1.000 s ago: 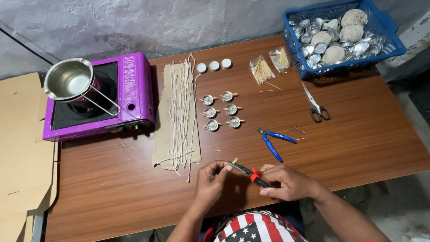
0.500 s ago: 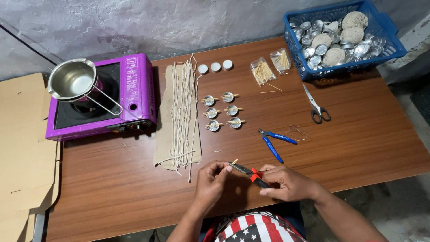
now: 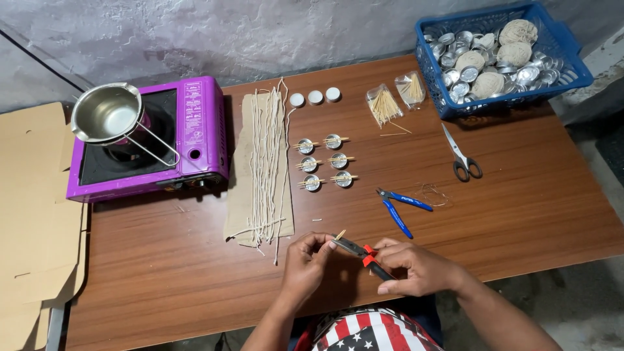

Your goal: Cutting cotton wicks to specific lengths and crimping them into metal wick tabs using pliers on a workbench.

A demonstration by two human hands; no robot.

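1. Nearest the viewer, at the front edge of a brown wooden table (image 3: 162, 273), the right hand (image 3: 416, 266) is closed around the handles of a small pair of pliers (image 3: 361, 250) with a red band.
2. The left hand (image 3: 305, 260) pinches a short wooden stick (image 3: 340, 234) at the tip of the pliers, fingers curled shut on it.
3. Just beyond the hands lie blue-handled pliers (image 3: 400, 207), with a tangle of thin wire (image 3: 434, 193) beside them.
4. To the left, a strip of brown paper (image 3: 242, 195) carries a row of long white strings (image 3: 265, 156).
5. Between the strings and the blue-handled pliers stand six small metal cups (image 3: 324, 162) in two columns, each with sticks laid across its rim.
6. Scissors (image 3: 463, 156) lie to the right.
7. Further back: three white discs (image 3: 315, 97) and two clear bags of sticks (image 3: 393, 97).
8. Far left, a purple camping stove (image 3: 195, 130) holds a steel pot (image 3: 104, 114).
9. Far right, a blue basket (image 3: 572, 62) holds metal cups and balls of string.
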